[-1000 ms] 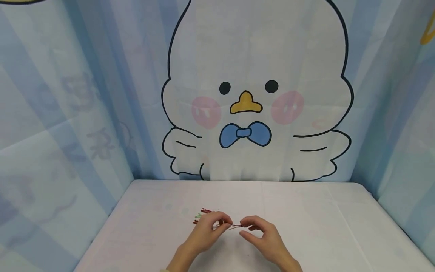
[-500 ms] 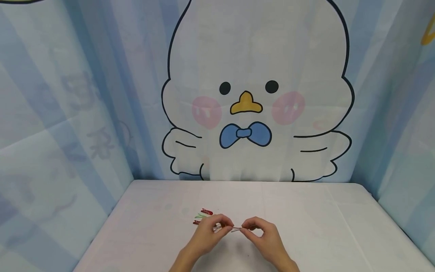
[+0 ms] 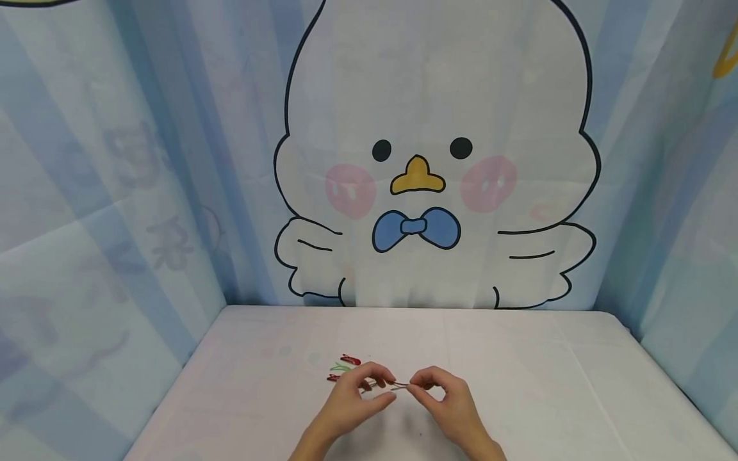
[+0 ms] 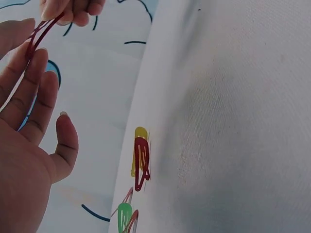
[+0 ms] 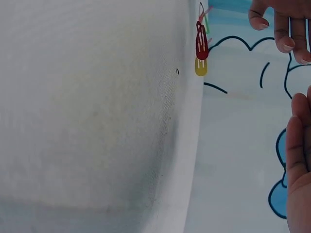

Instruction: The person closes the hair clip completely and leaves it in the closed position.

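A dark red snap hair clip point(image 4: 44, 33), its prongs spread apart, is held up between both hands above the table. My right hand point(image 3: 448, 402) pinches one end between thumb and forefinger. My left hand point(image 3: 359, 400) is at the other end, fingertips against the clip and thumb apart from the forefinger in the head view. The left wrist view shows the left fingers point(image 4: 36, 97) fairly straight. In the right wrist view both hands are cut off by the frame's edge and the held clip is not visible.
Left of the hands more snap clips lie on the white table point(image 3: 519, 371): a red clip point(image 4: 141, 162) over a yellow clip point(image 4: 141, 132), and a green clip point(image 4: 125, 216) among others. A curtain with a cartoon chick point(image 3: 415, 275) stands behind the table.
My right thumb has closed onto the clip's end, which its fingers alone met one second ago. My left thumb has parted from the forefinger since half a second ago.
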`<control>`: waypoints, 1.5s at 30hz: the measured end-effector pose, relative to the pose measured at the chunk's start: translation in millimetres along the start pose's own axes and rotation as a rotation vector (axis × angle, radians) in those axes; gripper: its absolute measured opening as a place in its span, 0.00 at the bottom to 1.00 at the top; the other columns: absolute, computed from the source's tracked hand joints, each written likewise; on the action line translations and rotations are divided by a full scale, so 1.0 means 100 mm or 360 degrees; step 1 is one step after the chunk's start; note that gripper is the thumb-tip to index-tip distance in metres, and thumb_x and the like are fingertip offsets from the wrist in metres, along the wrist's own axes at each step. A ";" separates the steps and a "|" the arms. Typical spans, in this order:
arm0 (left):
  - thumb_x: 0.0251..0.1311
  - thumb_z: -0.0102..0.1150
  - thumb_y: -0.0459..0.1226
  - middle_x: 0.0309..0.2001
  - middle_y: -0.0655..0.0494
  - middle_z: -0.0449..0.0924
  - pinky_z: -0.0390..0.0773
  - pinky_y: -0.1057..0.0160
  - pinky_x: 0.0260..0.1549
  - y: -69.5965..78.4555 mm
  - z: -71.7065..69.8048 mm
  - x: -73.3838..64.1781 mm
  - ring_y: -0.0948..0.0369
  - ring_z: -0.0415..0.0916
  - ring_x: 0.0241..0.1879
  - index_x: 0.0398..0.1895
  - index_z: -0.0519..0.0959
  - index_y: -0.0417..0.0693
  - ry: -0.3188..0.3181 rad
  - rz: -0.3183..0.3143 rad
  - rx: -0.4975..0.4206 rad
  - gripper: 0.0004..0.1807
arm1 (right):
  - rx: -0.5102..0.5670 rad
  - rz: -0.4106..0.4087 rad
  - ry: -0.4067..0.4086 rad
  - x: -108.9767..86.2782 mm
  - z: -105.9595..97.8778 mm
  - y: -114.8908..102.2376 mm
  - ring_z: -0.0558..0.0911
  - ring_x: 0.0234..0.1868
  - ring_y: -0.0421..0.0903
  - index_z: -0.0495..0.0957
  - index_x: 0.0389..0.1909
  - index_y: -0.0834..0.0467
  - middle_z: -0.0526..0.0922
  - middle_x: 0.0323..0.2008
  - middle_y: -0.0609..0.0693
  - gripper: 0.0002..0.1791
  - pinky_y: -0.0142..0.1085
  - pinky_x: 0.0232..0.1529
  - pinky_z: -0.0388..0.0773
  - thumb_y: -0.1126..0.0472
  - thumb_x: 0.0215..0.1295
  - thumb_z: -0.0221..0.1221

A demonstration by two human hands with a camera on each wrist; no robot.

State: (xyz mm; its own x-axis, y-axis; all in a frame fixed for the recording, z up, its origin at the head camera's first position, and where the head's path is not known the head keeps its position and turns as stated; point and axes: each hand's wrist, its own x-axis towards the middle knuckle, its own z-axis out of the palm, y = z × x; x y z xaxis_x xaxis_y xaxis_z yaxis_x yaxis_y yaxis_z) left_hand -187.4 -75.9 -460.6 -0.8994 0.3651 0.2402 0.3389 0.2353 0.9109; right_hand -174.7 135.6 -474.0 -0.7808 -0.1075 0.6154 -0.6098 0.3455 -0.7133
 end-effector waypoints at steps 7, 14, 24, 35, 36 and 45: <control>0.61 0.69 0.36 0.37 0.63 0.82 0.74 0.52 0.43 0.00 0.04 0.01 0.56 0.77 0.41 0.40 0.83 0.51 0.0087 -0.0018 -0.0035 0.06 | -0.0030 0.0006 0.0015 0.01 0.03 0.01 0.80 0.29 0.38 0.82 0.33 0.52 0.82 0.29 0.38 0.13 0.36 0.33 0.79 0.72 0.54 0.72; 0.60 0.69 0.34 0.33 0.63 0.80 0.75 0.54 0.41 -0.01 0.08 0.02 0.62 0.76 0.36 0.36 0.84 0.49 0.0183 0.0015 -0.0012 0.04 | -0.0072 -0.0021 0.0039 0.03 0.05 0.02 0.79 0.29 0.38 0.81 0.32 0.54 0.82 0.28 0.39 0.14 0.35 0.32 0.78 0.74 0.52 0.72; 0.59 0.69 0.32 0.29 0.64 0.80 0.74 0.63 0.36 0.01 0.12 0.04 0.63 0.73 0.33 0.33 0.85 0.49 0.0294 -0.0020 0.0052 0.03 | -0.0082 -0.0086 0.0065 0.05 0.06 -0.03 0.79 0.29 0.37 0.81 0.32 0.53 0.82 0.29 0.37 0.13 0.37 0.32 0.79 0.73 0.54 0.71; 0.56 0.71 0.31 0.25 0.66 0.78 0.74 0.61 0.34 0.02 0.18 0.08 0.64 0.72 0.30 0.30 0.86 0.49 0.0418 -0.0024 0.0165 0.04 | -0.0169 -0.0084 0.0120 0.05 0.08 -0.04 0.78 0.28 0.35 0.81 0.31 0.54 0.80 0.28 0.35 0.14 0.39 0.30 0.78 0.75 0.52 0.71; 0.55 0.71 0.30 0.25 0.66 0.78 0.74 0.62 0.33 0.02 0.19 0.08 0.64 0.72 0.30 0.30 0.86 0.49 0.0432 -0.0026 0.0167 0.05 | -0.0174 -0.0091 0.0129 0.05 0.09 -0.04 0.78 0.28 0.35 0.81 0.30 0.54 0.80 0.28 0.35 0.15 0.39 0.29 0.78 0.76 0.51 0.71; 0.54 0.71 0.30 0.25 0.66 0.78 0.74 0.64 0.33 0.03 0.24 0.09 0.65 0.73 0.30 0.29 0.85 0.50 0.0491 -0.0042 0.0157 0.06 | -0.0209 -0.0029 0.0153 0.06 0.11 -0.03 0.79 0.29 0.35 0.82 0.31 0.56 0.81 0.28 0.36 0.09 0.38 0.30 0.79 0.71 0.56 0.71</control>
State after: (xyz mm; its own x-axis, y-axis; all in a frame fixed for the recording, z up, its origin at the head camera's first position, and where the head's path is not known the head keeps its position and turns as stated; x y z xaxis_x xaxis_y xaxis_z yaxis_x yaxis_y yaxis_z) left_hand -188.0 -50.7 -463.9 -0.9443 0.0709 0.3212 0.3260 0.3328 0.8848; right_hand -178.4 124.0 -471.7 -0.7496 -0.0275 0.6614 -0.5956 0.4639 -0.6557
